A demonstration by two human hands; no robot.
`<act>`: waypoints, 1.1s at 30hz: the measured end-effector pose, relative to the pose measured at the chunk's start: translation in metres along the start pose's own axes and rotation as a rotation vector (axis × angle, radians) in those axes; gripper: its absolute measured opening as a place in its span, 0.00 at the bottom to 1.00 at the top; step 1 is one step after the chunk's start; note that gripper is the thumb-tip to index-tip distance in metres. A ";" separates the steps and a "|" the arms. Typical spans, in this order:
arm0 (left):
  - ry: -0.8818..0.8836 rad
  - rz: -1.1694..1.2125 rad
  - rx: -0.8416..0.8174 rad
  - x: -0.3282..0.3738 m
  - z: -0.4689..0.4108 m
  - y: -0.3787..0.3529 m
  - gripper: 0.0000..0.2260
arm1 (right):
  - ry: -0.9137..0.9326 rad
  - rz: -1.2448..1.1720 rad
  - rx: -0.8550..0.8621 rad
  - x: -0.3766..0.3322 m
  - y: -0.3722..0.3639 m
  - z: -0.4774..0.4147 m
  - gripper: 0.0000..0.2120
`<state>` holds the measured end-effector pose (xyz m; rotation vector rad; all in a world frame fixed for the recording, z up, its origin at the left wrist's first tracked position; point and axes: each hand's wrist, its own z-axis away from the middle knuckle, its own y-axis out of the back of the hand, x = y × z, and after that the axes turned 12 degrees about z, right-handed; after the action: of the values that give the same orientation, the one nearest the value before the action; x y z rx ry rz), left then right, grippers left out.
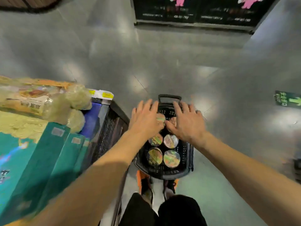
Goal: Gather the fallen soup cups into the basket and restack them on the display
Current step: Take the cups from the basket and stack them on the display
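On the grey shop floor (162, 54), just ahead of the person's orange-trimmed shoes (143, 181), stands a black plastic basket (187, 162) with its handle (169, 97) at the far end. Soup cups (171, 159) sit upright inside it, foil lids up: four show plainly as two pairs in the near half, and two more in the far half are mostly hidden beneath the hands. Both hands hover palm down over that far half, fingers straight and spread. The left hand (145, 118) and the right hand (187, 121) lie side by side, thumbs turned inward and close together; whether either touches a lid cannot be told, and neither curls round anything. Just left of the basket is the display (104, 128), a dark mesh-sided stand carrying teal boxes (40, 152), clear bags of pale goods (48, 101) and yellow price tags (106, 95). Farther off stands a black board (195, 13) with pink figures, and a green sticker (288, 100) lies to the right
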<state>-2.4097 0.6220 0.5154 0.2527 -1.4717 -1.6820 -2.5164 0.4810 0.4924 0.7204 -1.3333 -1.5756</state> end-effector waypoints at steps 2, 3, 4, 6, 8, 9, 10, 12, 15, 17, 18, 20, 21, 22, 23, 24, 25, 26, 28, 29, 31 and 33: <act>0.006 0.010 -0.038 -0.017 -0.015 -0.042 0.38 | -0.005 -0.003 -0.058 -0.005 -0.042 -0.008 0.44; 0.018 0.019 -0.064 -0.025 -0.020 -0.063 0.38 | -0.009 -0.001 -0.078 -0.007 -0.062 -0.010 0.44; 0.032 0.030 -0.092 -0.034 -0.025 -0.084 0.38 | -0.020 -0.004 -0.100 -0.010 -0.083 -0.012 0.45; 0.045 0.038 -0.146 -0.051 -0.032 -0.126 0.37 | -0.058 -0.032 -0.134 -0.013 -0.124 -0.013 0.45; 0.054 0.031 -0.199 -0.067 -0.036 -0.167 0.37 | -0.082 -0.054 -0.165 -0.018 -0.163 -0.010 0.44; 0.068 0.034 -0.223 -0.074 -0.037 -0.187 0.37 | -0.085 -0.053 -0.184 -0.020 -0.183 -0.008 0.43; 0.086 0.047 -0.246 -0.081 -0.037 -0.206 0.38 | -0.081 -0.050 -0.205 -0.021 -0.202 -0.006 0.42; 0.106 0.089 -0.281 -0.092 -0.036 -0.245 0.39 | -0.075 -0.058 -0.259 -0.025 -0.239 -0.003 0.42; 0.110 0.103 -0.336 -0.102 -0.033 -0.298 0.40 | -0.069 -0.042 -0.305 -0.034 -0.289 0.005 0.44; 0.143 0.115 -0.360 -0.107 -0.032 -0.329 0.40 | -0.044 -0.025 -0.347 -0.041 -0.319 0.011 0.46; 0.155 0.116 -0.359 -0.109 -0.032 -0.342 0.40 | -0.035 -0.022 -0.363 -0.045 -0.332 0.013 0.47; 0.165 0.102 -0.350 -0.115 -0.031 -0.368 0.40 | -0.030 -0.031 -0.390 -0.051 -0.356 0.016 0.47; 0.175 0.097 -0.362 -0.119 -0.031 -0.378 0.41 | -0.033 -0.039 -0.403 -0.054 -0.368 0.017 0.47; 0.196 0.092 -0.387 -0.122 -0.032 -0.388 0.42 | -0.035 -0.046 -0.414 -0.056 -0.378 0.019 0.46; 0.225 0.088 -0.420 -0.125 -0.032 -0.397 0.42 | -0.034 -0.050 -0.420 -0.059 -0.389 0.020 0.45; 0.253 0.084 -0.456 -0.128 -0.032 -0.405 0.43 | -0.034 -0.051 -0.427 -0.062 -0.399 0.022 0.45; 0.268 0.083 -0.475 -0.131 -0.032 -0.413 0.44 | -0.035 -0.053 -0.432 -0.064 -0.408 0.024 0.44; 0.268 0.087 -0.476 -0.135 -0.030 -0.420 0.44 | -0.038 -0.055 -0.439 -0.067 -0.416 0.025 0.44; 0.249 0.099 -0.457 -0.141 -0.026 -0.432 0.46 | -0.042 -0.054 -0.452 -0.071 -0.428 0.028 0.46; 0.238 0.097 -0.446 -0.143 -0.024 -0.437 0.47 | -0.041 -0.047 -0.461 -0.072 -0.433 0.028 0.47; 0.226 0.091 -0.436 -0.144 -0.022 -0.446 0.51 | -0.042 -0.029 -0.473 -0.074 -0.440 0.030 0.49; 0.230 0.080 -0.439 -0.143 -0.023 -0.453 0.55 | -0.051 -0.015 -0.462 -0.075 -0.444 0.029 0.52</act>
<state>-2.5175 0.6745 0.0552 0.1377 -0.9059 -1.7949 -2.6320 0.5575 0.0628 0.4049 -0.9454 -1.8352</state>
